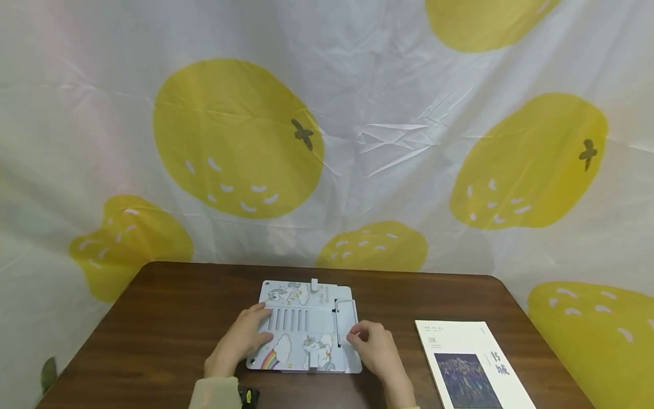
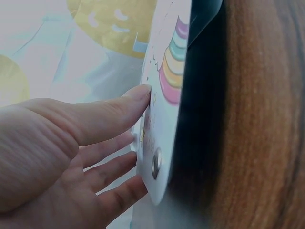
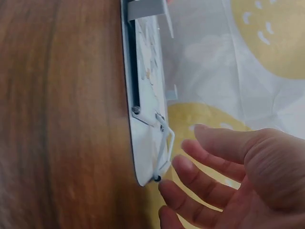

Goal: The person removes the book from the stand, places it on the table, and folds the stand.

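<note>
A white metal book stand [image 1: 322, 324] with unicorn and rainbow prints lies folded on the table, slots across its middle. My left hand [image 1: 240, 338] rests on its left side. In the left wrist view the thumb [image 2: 114, 109] lies against the printed face, with the other fingers spread near the corner rivet [image 2: 156, 163]. At the stand's right side is my right hand [image 1: 375, 346], fingers loosely bent. The right wrist view has its fingertips close beside the stand's wire support [image 3: 170, 143], with thumb and fingers apart. Small page clips [image 1: 314, 285] sit on the stand's edges.
A white paperback book [image 1: 444, 341] with a dark picture on its cover lies at the right of the brown wooden table [image 1: 179, 318]. Behind the table hangs a white cloth [image 1: 368, 170] with big yellow fruit prints. A dark band [image 1: 249, 396] is on the left wrist.
</note>
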Tool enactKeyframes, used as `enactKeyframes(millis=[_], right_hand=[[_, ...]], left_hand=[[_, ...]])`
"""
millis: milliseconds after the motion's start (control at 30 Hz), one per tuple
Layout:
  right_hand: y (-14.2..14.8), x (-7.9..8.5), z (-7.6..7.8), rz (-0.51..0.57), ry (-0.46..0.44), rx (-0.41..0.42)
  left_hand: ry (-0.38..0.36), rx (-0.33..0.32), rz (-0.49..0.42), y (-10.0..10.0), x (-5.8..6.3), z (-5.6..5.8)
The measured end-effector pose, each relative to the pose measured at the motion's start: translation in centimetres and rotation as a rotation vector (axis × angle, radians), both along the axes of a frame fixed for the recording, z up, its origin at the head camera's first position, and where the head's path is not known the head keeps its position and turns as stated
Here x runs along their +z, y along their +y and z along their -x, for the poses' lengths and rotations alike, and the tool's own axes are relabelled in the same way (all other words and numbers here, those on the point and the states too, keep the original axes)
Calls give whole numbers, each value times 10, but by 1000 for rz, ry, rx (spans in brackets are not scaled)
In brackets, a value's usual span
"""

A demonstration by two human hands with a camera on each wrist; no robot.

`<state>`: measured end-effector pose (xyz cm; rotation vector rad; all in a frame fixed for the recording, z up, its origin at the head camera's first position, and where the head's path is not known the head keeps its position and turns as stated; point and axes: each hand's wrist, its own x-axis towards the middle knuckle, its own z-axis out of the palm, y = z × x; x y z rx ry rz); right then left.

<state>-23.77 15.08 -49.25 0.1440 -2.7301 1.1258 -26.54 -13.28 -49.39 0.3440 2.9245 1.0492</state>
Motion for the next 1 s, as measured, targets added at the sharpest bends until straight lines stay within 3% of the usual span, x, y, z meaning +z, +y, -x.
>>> enactKeyframes(millis=[500, 1000], right_hand=[[-8, 9, 6, -28, 142, 27], [-24, 24, 39, -108, 248, 125]], left_hand=[[5, 1, 19, -4, -1, -1], [-6, 4, 16, 1, 2, -2]])
